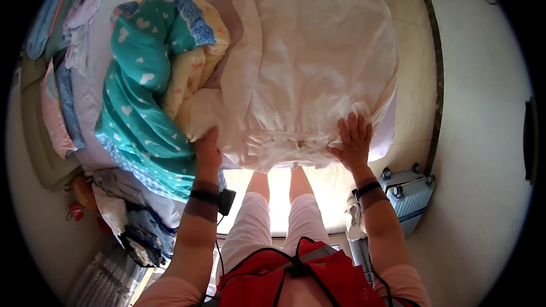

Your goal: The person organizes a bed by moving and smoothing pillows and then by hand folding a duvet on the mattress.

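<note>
A pale cream garment with a gathered, ruffled band and small gold-coloured ornaments lies spread over the bed in front of me. The band is on the side closest to me, with a small white tag at its edge. My left hand touches a narrower piece of the garment that reaches left; its fingers are partly hidden, so its grip is unclear. Flat on the garment's right side, fingers apart, rests my right hand. Creases bunch up just above those fingertips.
A bunched teal quilt with white hearts lies left of the garment. Folded clothes and a pink cushion-like item line the far left. More clothes are heaped lower left. A light-blue suitcase stands at right near shoes.
</note>
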### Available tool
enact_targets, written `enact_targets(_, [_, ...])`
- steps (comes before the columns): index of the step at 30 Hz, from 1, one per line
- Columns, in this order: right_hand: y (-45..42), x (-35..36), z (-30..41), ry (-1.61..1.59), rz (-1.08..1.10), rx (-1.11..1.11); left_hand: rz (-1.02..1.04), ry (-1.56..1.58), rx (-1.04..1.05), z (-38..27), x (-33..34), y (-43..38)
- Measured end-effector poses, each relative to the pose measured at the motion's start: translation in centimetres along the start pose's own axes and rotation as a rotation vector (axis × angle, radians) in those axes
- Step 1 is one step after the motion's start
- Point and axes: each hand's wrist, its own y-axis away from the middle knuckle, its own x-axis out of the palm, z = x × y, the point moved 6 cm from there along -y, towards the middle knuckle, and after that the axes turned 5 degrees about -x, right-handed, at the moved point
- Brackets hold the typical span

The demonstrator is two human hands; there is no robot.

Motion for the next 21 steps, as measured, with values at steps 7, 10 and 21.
enact_targets(7, [0.1,0.3,-0.1,0.008,0.01,0.01,0.395,-0.945,0.879,-3.7,8.0,8.1])
enact_targets(10, [0.1,0.3,-0.2,0.006,0.026,0.022,0.459,-0.878,0.795,-3.7,8.8,9.3])
enact_targets(21, [0.0,-0.7,0.1,-0.049,-0.004,-0.001,0.151,-0.757,0.32,0.3,5.2,4.9])
